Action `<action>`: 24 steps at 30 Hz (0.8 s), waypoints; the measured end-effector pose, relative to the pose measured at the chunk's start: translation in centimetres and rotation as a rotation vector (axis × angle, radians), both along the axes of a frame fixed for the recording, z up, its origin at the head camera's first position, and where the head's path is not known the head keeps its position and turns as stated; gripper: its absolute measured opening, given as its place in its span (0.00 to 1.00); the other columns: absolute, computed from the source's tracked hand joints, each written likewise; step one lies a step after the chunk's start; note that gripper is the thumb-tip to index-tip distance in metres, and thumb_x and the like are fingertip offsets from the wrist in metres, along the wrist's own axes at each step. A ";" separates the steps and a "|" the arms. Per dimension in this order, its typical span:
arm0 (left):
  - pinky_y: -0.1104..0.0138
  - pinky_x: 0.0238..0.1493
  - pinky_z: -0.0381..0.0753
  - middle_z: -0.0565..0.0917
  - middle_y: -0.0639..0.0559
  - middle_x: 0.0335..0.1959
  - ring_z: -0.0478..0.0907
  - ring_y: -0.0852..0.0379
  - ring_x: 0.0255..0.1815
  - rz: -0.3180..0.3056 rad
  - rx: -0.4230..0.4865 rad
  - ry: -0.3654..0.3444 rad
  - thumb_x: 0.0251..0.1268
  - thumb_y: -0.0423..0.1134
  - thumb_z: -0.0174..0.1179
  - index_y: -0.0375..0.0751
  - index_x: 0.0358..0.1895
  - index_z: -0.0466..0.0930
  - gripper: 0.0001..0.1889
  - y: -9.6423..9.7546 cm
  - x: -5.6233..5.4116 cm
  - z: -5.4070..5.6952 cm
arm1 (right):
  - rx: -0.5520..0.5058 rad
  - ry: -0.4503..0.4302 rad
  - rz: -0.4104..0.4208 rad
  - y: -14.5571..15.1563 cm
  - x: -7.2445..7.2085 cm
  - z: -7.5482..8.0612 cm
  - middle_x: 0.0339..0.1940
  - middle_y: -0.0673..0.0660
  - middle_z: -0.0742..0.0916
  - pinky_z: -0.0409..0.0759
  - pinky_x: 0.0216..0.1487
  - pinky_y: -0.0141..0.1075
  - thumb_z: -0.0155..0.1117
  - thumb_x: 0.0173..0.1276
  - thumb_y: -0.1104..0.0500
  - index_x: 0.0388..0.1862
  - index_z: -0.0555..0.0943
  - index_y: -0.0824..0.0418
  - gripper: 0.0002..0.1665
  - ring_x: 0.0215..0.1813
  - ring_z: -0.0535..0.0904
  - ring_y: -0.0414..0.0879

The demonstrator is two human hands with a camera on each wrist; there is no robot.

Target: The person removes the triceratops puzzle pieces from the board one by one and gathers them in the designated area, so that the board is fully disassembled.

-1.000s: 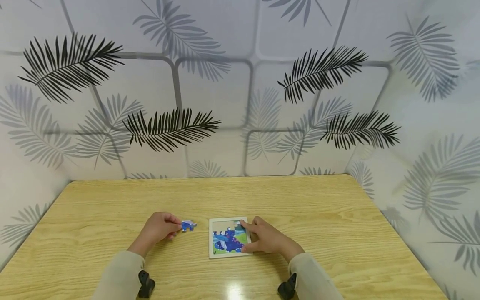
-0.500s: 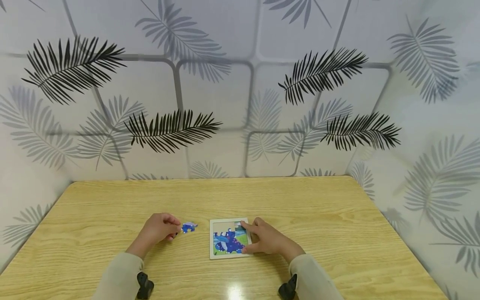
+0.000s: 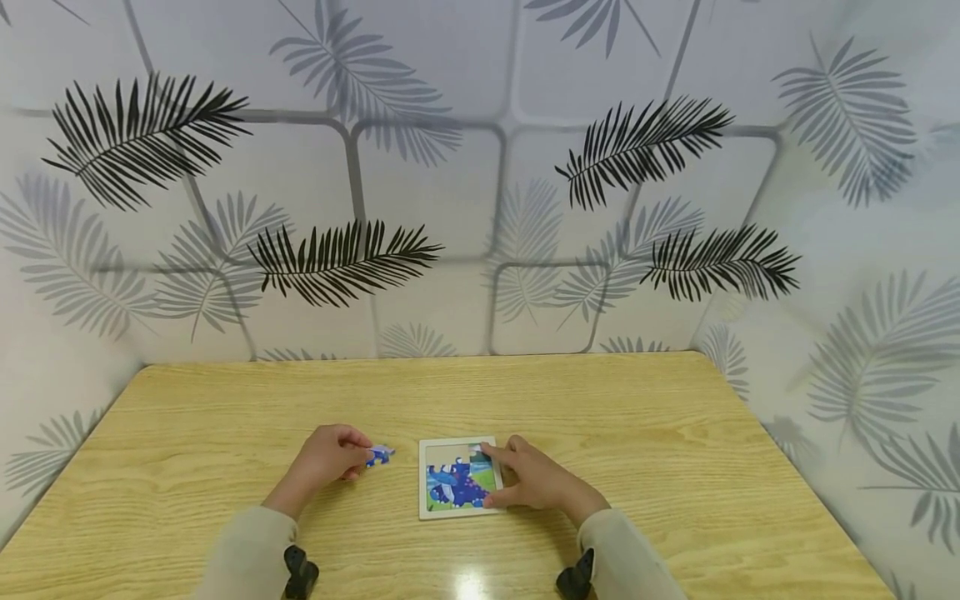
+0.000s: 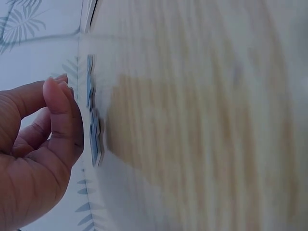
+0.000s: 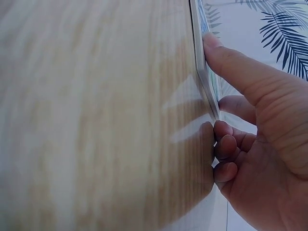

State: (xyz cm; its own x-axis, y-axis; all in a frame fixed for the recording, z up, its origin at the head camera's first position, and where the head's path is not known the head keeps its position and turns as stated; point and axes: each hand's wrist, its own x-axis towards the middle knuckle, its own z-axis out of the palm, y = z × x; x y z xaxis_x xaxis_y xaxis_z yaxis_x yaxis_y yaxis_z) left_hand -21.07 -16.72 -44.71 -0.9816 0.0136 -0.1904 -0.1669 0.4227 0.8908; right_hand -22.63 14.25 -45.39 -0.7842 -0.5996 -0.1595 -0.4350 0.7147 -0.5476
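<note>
A small blue and lilac jigsaw piece shows at the fingertips of my left hand, pinched between thumb and forefinger. In the left wrist view, thin puzzle pieces appear edge-on beside the curled left fingers; the exact contact is hidden. Right of it lies a square jigsaw tray with a pale border and a partly filled blue dinosaur picture. Bare backing shows at its upper left. My right hand grips the tray's right side, thumb and forefinger on its face, the other fingers curled at the table.
The wooden table runs back to a wall patterned with dark and grey leaves. Black wrist cameras sit at both cuffs. A bright reflection lies on the table near its front.
My left hand has shifted slightly to the right, and the jigsaw piece at its fingertips has turned a little. The right hand and the tray have stayed in place.
</note>
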 end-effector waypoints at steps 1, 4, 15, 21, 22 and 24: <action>0.68 0.24 0.76 0.78 0.47 0.23 0.72 0.58 0.20 -0.007 0.003 0.004 0.61 0.27 0.59 0.27 0.38 0.78 0.05 0.3 0.0 0.0 | -0.002 0.000 0.000 0.0 0.0 0.0 0.34 0.53 0.66 0.60 0.35 0.35 0.70 0.58 0.46 0.72 0.63 0.58 0.47 0.35 0.62 0.44; 0.69 0.24 0.76 0.78 0.48 0.22 0.72 0.58 0.21 -0.016 0.010 0.021 0.60 0.27 0.60 0.28 0.37 0.78 0.05 1.2 0.0 -0.1 | -0.010 -0.003 0.000 0.1 -0.1 0.0 0.35 0.53 0.66 0.61 0.36 0.36 0.70 0.58 0.46 0.72 0.63 0.59 0.47 0.36 0.62 0.45; 0.69 0.24 0.77 0.78 0.49 0.23 0.74 0.58 0.20 -0.048 0.011 0.019 0.60 0.28 0.62 0.33 0.35 0.80 0.02 6.0 -0.6 -0.6 | -0.001 -0.010 -0.020 0.1 -0.1 -0.1 0.36 0.52 0.67 0.63 0.38 0.37 0.70 0.58 0.45 0.72 0.63 0.57 0.46 0.38 0.63 0.44; 0.69 0.25 0.78 0.78 0.50 0.23 0.74 0.59 0.20 -0.104 0.025 0.013 0.59 0.29 0.62 0.34 0.34 0.80 0.02 8.5 -1.0 -0.6 | -0.004 -0.012 -0.015 0.1 -0.2 -0.2 0.36 0.52 0.67 0.64 0.39 0.38 0.69 0.58 0.44 0.72 0.64 0.57 0.46 0.39 0.64 0.45; 0.69 0.26 0.79 0.78 0.50 0.23 0.74 0.59 0.20 -0.110 0.025 0.010 0.59 0.29 0.62 0.34 0.34 0.80 0.02 8.9 -1.0 -0.7 | -0.009 -0.011 -0.013 0.1 -0.1 -0.2 0.36 0.52 0.67 0.64 0.39 0.38 0.70 0.58 0.44 0.71 0.64 0.57 0.46 0.39 0.64 0.45; 0.69 0.27 0.80 0.79 0.50 0.24 0.75 0.59 0.21 -0.127 0.018 0.005 0.60 0.29 0.62 0.34 0.35 0.81 0.02 9.4 -1.2 -0.7 | -0.016 -0.009 -0.008 0.2 -0.2 -0.2 0.37 0.52 0.67 0.64 0.39 0.38 0.70 0.58 0.45 0.71 0.64 0.58 0.46 0.39 0.64 0.45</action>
